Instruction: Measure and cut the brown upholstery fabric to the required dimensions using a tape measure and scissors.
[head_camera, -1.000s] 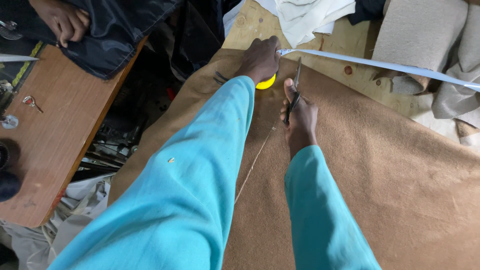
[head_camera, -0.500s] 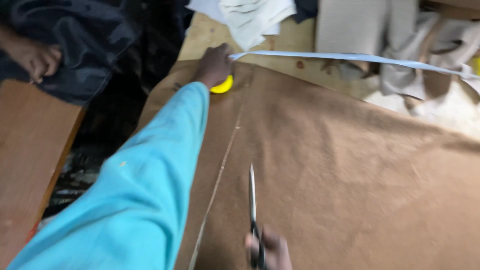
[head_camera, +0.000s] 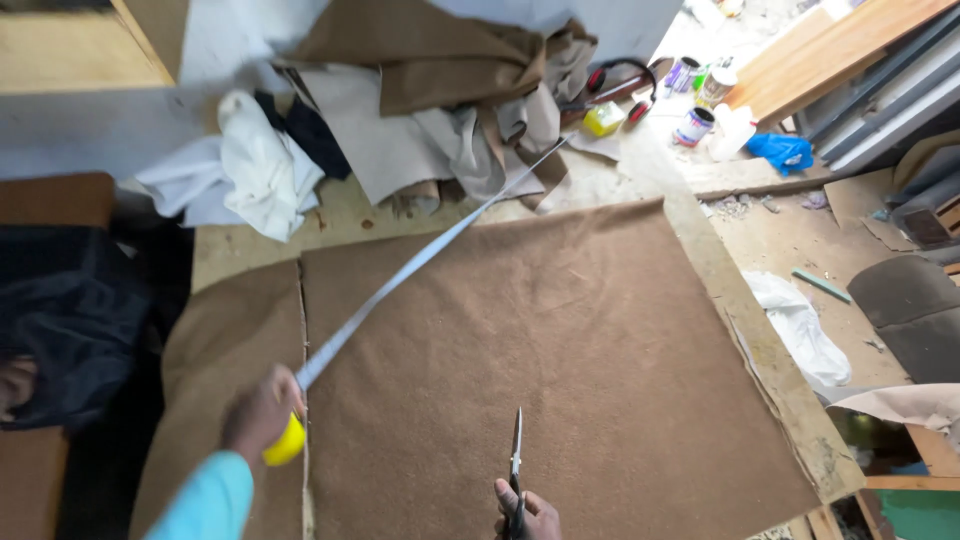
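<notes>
Your left hand, at the lower left of the frame, is closed around a yellow tape measure case. Its white tape runs out diagonally toward the upper middle, ending among the heap of fabric scraps at the top. Your right hand, at the bottom centre edge, is clamped on the handles of a pair of scissors; the blades point up the frame and appear closed, lying over the cloth.

Both hands rest over a large brown felt sheet that fills the middle of the frame. It is spread on a plywood worktable, whose bare edge shows along the right side. A narrower brown strip lies just beside the sheet on the left, a thin seam between them.

In the upper right, small paint tins stand near red ear defenders and a blue rag. White cloth lies bunched at the upper left.
</notes>
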